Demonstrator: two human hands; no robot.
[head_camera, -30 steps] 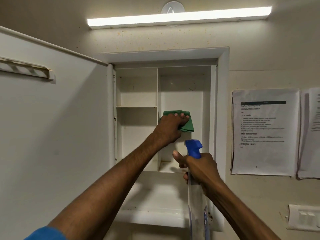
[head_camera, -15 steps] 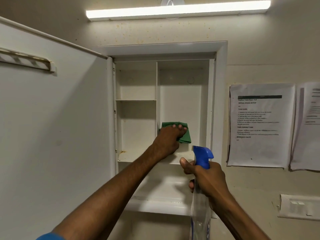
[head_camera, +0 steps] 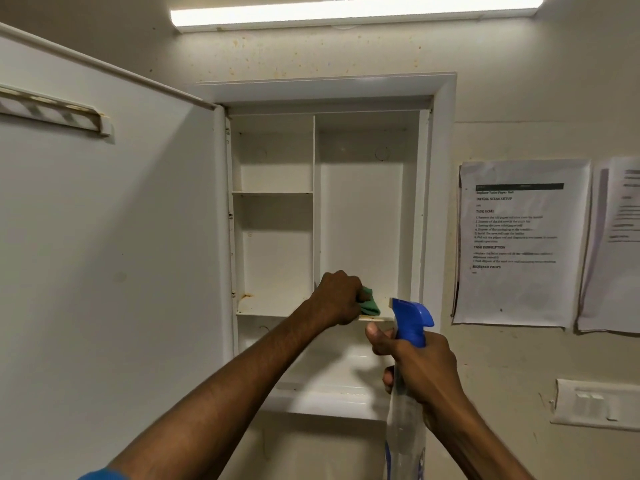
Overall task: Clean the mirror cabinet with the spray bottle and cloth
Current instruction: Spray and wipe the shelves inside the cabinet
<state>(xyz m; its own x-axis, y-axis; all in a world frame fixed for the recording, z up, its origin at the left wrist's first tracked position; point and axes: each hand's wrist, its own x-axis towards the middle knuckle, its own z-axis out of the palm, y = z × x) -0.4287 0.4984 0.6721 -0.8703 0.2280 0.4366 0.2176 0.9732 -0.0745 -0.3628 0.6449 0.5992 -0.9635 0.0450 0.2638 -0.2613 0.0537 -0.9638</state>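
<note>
The white wall cabinet (head_camera: 360, 209) stands open, its door (head_camera: 114, 254) swung out to the left. My left hand (head_camera: 337, 299) grips a green cloth (head_camera: 370, 304) and holds it low in the right compartment, down at the shelf's front edge; most of the cloth is hidden by the hand. My right hand (head_camera: 420, 368) grips a clear spray bottle with a blue trigger head (head_camera: 412, 320), held upright just below and right of the cloth, in front of the cabinet's lower ledge.
Inside, a vertical divider (head_camera: 314, 202) and a small left shelf (head_camera: 272, 193) split the cabinet. Printed sheets (head_camera: 519, 244) hang on the wall to the right, a switch plate (head_camera: 595, 403) sits below them, and a tube light (head_camera: 356, 12) glows overhead.
My left hand has slid the cloth down the right compartment from mid height to the bottom shelf. The view tilted slightly, and the bottle stayed in my right hand.
</note>
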